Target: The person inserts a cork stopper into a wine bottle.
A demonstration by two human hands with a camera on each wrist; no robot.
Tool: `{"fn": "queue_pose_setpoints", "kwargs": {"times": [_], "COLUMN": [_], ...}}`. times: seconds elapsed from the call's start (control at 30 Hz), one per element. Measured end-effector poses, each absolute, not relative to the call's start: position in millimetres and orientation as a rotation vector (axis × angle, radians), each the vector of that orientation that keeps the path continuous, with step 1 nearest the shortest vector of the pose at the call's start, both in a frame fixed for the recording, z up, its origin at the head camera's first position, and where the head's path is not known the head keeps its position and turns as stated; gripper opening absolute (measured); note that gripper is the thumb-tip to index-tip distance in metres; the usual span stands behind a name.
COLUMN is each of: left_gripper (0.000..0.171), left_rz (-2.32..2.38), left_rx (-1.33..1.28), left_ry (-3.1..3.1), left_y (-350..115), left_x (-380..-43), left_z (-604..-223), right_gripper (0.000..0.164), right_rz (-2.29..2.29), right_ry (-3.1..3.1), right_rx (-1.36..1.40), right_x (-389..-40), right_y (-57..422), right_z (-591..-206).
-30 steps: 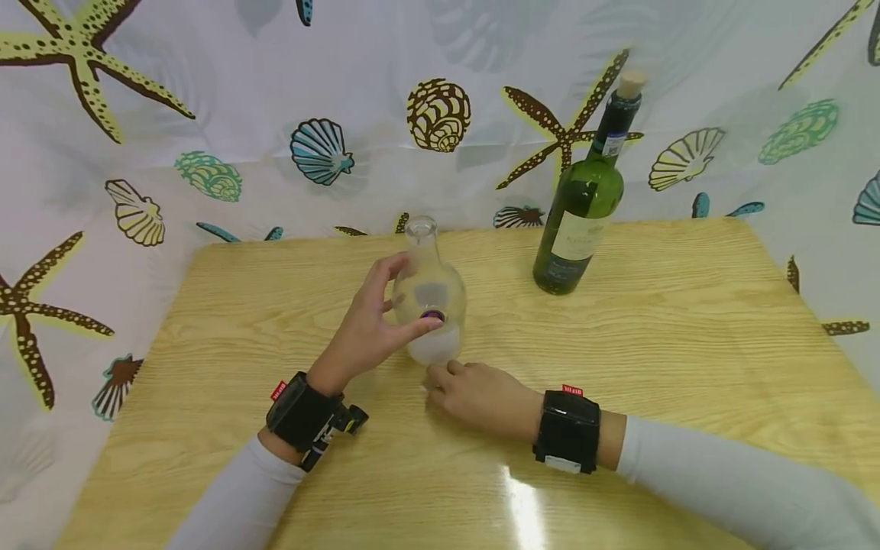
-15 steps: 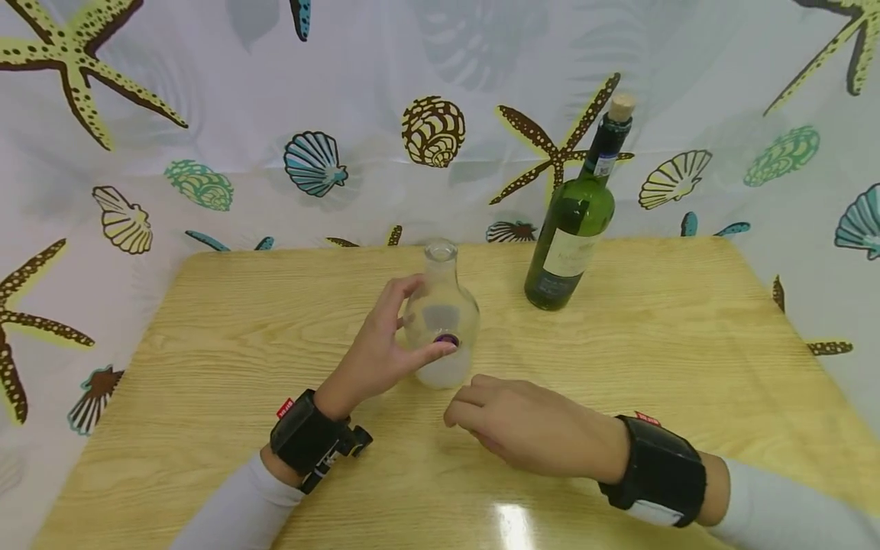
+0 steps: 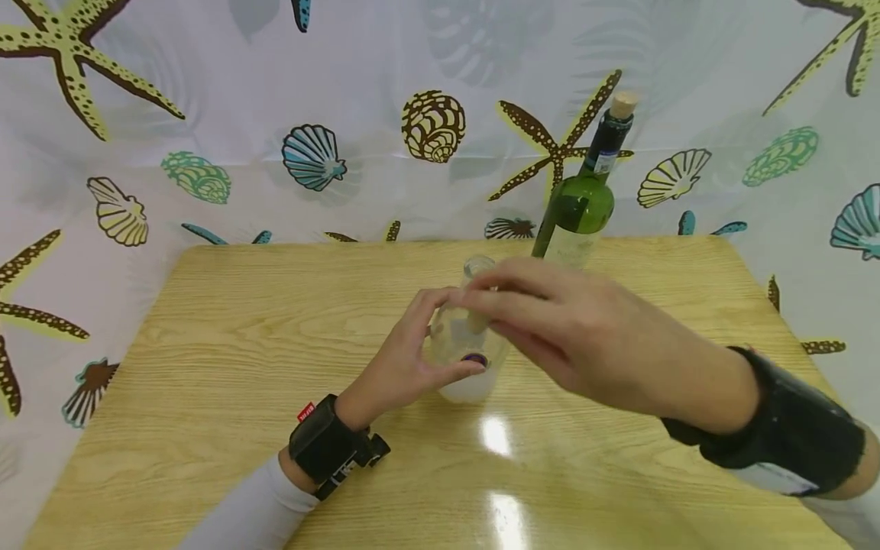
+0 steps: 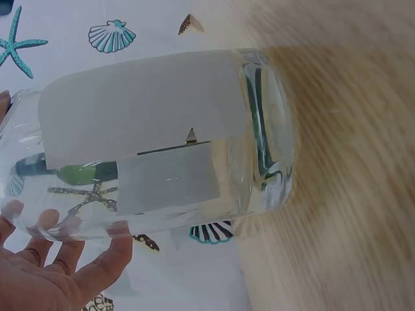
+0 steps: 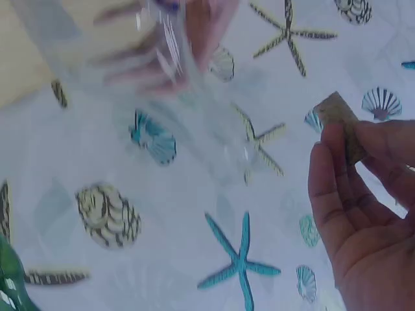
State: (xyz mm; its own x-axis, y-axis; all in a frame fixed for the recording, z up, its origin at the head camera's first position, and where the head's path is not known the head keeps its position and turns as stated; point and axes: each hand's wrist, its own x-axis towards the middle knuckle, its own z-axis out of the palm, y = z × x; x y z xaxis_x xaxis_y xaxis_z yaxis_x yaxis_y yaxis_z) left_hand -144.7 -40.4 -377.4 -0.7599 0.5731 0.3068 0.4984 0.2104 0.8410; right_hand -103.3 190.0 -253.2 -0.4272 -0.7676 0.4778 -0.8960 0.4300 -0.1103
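A clear glass bottle (image 3: pixel 459 388) with a round body and narrow neck is in my left hand (image 3: pixel 395 367), the thumb across its near side. In the left wrist view the fingers lie along the clear bottle (image 4: pixel 175 188), which has a pale label. My right hand (image 3: pixel 584 336) is beside the bottle's neck, partly hiding it. Between its thumb and fingers it pinches a cork (image 5: pixel 340 123), apart from the bottle mouth in the right wrist view. Whether the clear bottle's base touches the table, I cannot tell.
A green wine bottle (image 3: pixel 577 210) with a cork (image 3: pixel 624 105) in its top stands at the back right, its lower part hidden behind my right hand. The wooden table (image 3: pixel 275 328) ends at a white curtain (image 3: pixel 371 69) printed with shells and starfish.
My right hand has risen from the tabletop near the clear bottle's base to its neck, bringing the cork into sight. The left hand and clear bottle have shifted a little to the right.
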Motion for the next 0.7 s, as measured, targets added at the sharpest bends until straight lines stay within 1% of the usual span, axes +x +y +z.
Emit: {"fn": "queue_pose_setpoints", "kwargs": {"times": [0.07, 0.1, 0.13, 0.17, 0.23, 0.27, 0.33, 0.47, 0.57, 0.7], "left_gripper": [0.078, 0.079, 0.079, 0.079, 0.08, 0.08, 0.081, 0.081, 0.081, 0.081], "left_rz": [1.614, 1.611, 1.609, 1.606, 1.602, 1.601, 1.593, 1.58, 1.577, 1.566], "left_rx": [1.066, 1.075, 1.082, 1.091, 1.114, 1.125, 1.139, 1.165, 1.165, 1.161], "left_ry": [2.386, 2.386, 2.386, 2.387, 2.395, 2.397, 2.406, 2.414, 2.415, 2.433], "left_y": [-39, -38, -37, -37, -35, -34, -33, -31, -31, -34], "left_x": [-143, -142, -141, -141, -140, -139, -138, -135, -132, -128], "left_z": [-376, -376, -375, -376, -375, -375, -375, -375, -376, -377], "right_gripper": [0.051, 0.055, 0.055, 0.057, 0.056, 0.055, 0.048, 0.04, 0.042, 0.039], "right_rz": [0.431, 0.405, 0.396, 0.382, 0.37, 0.397, 0.418, 0.46, 0.431, 0.407], "right_ry": [-2.317, -2.325, -2.341, -2.357, -2.378, -2.396, -2.386, -2.362, -2.382, -2.414], "right_rx": [1.409, 1.395, 1.385, 1.381, 1.383, 1.374, 1.388, 1.389, 1.377, 1.38], "right_x": [-122, -130, -128, -133, -137, -133, -127, -115, -112, -111], "right_y": [205, 211, 209, 213, 217, 213, 207, 192, 187, 186], "right_z": [-256, -256, -241, -242, -239, -233, -224, -211, -207, -209]}}
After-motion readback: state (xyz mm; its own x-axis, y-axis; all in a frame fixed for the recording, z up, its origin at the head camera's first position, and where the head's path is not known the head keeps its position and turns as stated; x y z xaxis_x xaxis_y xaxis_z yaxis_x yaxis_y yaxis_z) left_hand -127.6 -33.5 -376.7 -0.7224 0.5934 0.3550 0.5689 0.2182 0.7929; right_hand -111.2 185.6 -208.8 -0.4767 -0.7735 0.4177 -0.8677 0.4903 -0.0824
